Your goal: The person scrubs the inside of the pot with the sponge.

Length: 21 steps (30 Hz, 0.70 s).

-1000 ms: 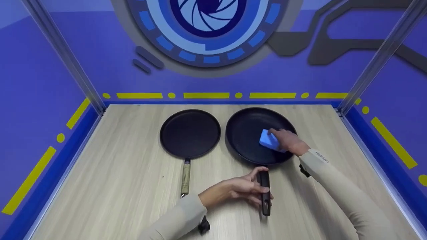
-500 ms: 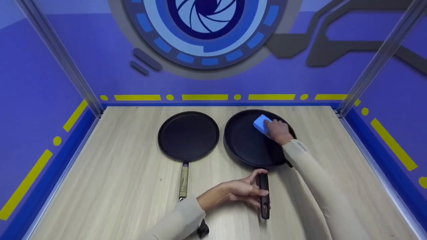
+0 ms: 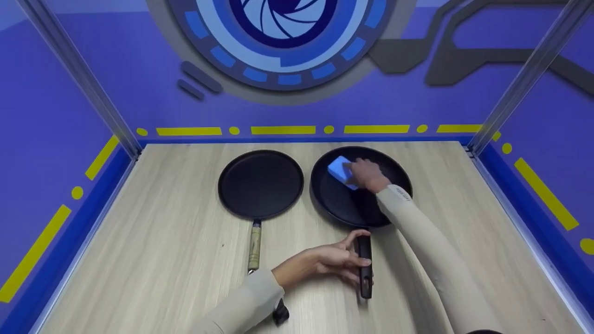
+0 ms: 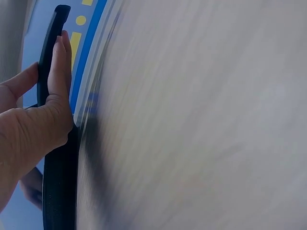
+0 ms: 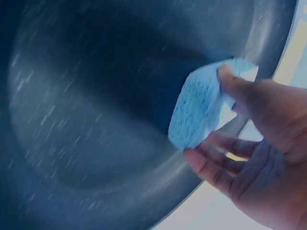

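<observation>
A deep black frying pan (image 3: 338, 204) lies on the right half of the table, its handle (image 3: 365, 278) toward the person. My left hand (image 3: 336, 260) grips that handle, thumb on one side and fingers on the other; the left wrist view shows the handle (image 4: 45, 62) between them. Inside the pan, at its far left part, my right hand (image 3: 369, 174) pinches a light blue sponge (image 3: 341, 169). Close up in the right wrist view, thumb and fingertips hold the porous sponge (image 5: 196, 105) by its edges against the pan's inner surface (image 5: 96, 143), which has whitish specks.
A flat black crepe pan (image 3: 261, 185) with a wooden handle (image 3: 255, 246) lies left of the frying pan, its handle end near the left sleeve (image 3: 241, 301). Blue-purple panels (image 3: 297, 116) with yellow marks close off the table's back and sides.
My right hand has moved the sponge from the frying pan's right side up and left to its far left part. My left hand keeps its grip on the handle.
</observation>
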{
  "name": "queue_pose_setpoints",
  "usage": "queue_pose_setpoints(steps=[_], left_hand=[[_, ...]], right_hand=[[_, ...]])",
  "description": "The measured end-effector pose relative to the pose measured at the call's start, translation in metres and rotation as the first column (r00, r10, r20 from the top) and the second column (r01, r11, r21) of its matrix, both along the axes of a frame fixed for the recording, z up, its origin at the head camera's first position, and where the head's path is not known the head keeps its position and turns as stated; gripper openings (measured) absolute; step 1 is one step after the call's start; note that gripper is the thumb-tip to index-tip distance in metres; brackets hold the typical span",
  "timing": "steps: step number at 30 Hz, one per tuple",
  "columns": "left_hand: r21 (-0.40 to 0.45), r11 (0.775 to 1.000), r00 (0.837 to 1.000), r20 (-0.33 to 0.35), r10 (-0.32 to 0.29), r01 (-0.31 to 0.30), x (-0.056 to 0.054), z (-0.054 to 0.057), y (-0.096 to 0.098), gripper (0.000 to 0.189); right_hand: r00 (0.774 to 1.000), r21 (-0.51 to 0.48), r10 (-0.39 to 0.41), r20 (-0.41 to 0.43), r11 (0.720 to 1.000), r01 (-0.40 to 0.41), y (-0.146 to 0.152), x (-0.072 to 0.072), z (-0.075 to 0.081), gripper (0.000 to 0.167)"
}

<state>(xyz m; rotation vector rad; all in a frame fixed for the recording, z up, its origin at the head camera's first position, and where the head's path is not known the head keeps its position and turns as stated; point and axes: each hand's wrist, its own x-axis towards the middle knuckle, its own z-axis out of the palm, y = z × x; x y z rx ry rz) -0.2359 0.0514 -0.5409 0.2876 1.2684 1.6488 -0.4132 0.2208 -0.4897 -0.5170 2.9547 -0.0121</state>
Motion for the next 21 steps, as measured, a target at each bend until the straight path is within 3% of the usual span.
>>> queue_pose_setpoints(steps=[6,11,17,21], left_hand=[[-0.013,1.000,1.000,-0.007,0.013,-0.013,0.000,0.001,0.000,0.068],[-0.019,1.000,1.000,-0.004,0.022,-0.022,0.000,0.002,0.000,0.068],[0.001,1.000,1.000,-0.007,0.014,-0.014,0.000,0.003,0.002,0.067],[0.007,1.000,1.000,0.003,0.022,-0.022,0.003,0.002,0.002,0.067]], right_hand=[[0.995,-0.014,0.101,0.021,0.995,-0.100,-0.023,0.017,0.003,0.069],[0.985,-0.013,0.145,0.093,0.989,-0.144,-0.028,0.039,0.008,0.073],[0.966,-0.008,0.181,0.182,0.983,-0.183,-0.018,0.061,0.015,0.073],[0.951,-0.036,0.168,0.258,0.986,-0.164,-0.005,0.069,0.017,0.071]])
